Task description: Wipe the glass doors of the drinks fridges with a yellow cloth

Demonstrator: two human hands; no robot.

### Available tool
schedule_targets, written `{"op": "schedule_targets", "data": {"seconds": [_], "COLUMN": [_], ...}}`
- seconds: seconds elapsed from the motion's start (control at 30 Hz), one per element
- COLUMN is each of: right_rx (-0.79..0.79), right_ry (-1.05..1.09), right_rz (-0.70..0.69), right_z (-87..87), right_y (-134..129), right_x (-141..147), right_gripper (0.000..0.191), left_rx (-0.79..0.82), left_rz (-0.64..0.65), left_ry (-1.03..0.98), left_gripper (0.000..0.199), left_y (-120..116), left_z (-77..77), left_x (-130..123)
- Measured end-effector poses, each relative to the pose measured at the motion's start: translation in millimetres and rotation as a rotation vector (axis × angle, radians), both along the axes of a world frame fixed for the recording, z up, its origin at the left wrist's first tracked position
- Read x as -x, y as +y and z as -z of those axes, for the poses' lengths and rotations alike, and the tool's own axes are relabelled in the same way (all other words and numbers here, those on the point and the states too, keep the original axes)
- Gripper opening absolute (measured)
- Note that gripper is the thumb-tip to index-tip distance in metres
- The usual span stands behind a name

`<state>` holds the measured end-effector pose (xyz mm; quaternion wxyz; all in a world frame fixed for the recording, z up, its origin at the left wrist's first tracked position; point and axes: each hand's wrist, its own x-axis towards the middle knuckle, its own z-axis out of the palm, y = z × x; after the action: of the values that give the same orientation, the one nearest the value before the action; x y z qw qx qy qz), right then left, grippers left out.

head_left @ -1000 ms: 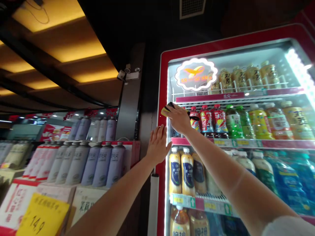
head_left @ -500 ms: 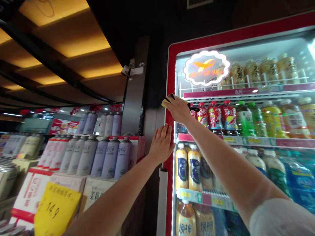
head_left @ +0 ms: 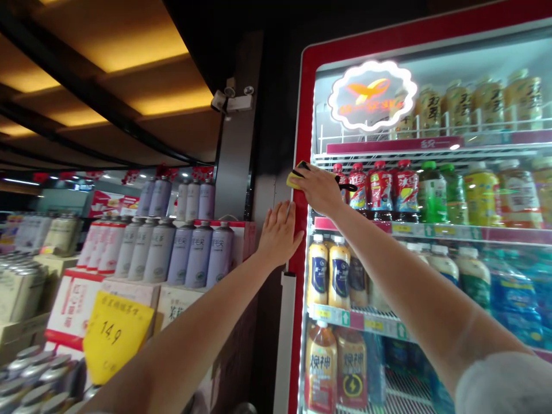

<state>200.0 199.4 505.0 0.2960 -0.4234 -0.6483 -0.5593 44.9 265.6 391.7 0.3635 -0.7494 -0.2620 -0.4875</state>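
My right hand (head_left: 321, 190) presses a yellow cloth with black parts (head_left: 295, 177) against the red door frame (head_left: 304, 123) of a glass-front drinks fridge. Its fingers lie over the cloth, and a black strap (head_left: 348, 187) sticks out on the right side. Lower down, my left hand (head_left: 279, 234) rests with fingers stretched out at the left edge of the same frame, holding nothing. Just beneath it, a pale vertical strip (head_left: 284, 339) runs down the fridge's side. Behind the glass, several red-labelled bottles (head_left: 380, 187) stand nearest my right hand.
At left, purple and grey canisters (head_left: 199, 256) stand on boxes, with a yellow price sign (head_left: 116, 333) reading 14.9 in front. A lit oval logo (head_left: 373, 96) glows on the fridge glass. A grey pillar (head_left: 237, 138) carrying an emergency lamp (head_left: 239, 103) rises behind.
The view has tilted slightly down, so the fridge and shelves sit higher. My right hand with the cloth has slid a little down the door frame; my left hand stays at the edge.
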Motion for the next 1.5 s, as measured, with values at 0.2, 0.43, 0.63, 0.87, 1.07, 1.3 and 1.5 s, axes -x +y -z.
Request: {"op": "schedule_targets", "data": {"seconds": [0.2,0.43,0.63,0.87,1.07,1.3,1.5], "right_rx": [0.042,-0.181,-0.165,-0.212,-0.191,-0.137,-0.283], "right_ry": [-0.062,0.182,0.146,0.230,0.197,0.229,0.281], "right_rz": [0.031,0.123,0.090,0.089,0.070,0.139,0.088], "right_z": [16.2,28.2,45.9,13.0,55.1,-5.1,45.6], "right_y": [-11,-23,-20,-41,-42,-64,-71], "right_x": [-15,-25,-31,-66,-72,-110,-122], "right_gripper": [0.046,0.048,0.045,0.047,0.045,0.054,0.049], "left_rx": [0.031,0.094,0.086,0.066,0.063,0.088,0.035], "left_rz": [0.026,0.002,0.038,0.090,0.120,0.107,0.093], "left_ry": [-0.021,0.001,0.021,0.028,0.025,0.024,0.008], "left_gripper": [0.071,0.072,0.074,0.076,0.076,0.075,0.073], "left_y": [-10,-27,-24,-22,-24,-38,-41], "left_z": [1.5,-26.4,-36.5,-56.3,-53.5,-74.6,-63.3], "left_x": [0,-6,-10,-34,-51,-89,-99]}}
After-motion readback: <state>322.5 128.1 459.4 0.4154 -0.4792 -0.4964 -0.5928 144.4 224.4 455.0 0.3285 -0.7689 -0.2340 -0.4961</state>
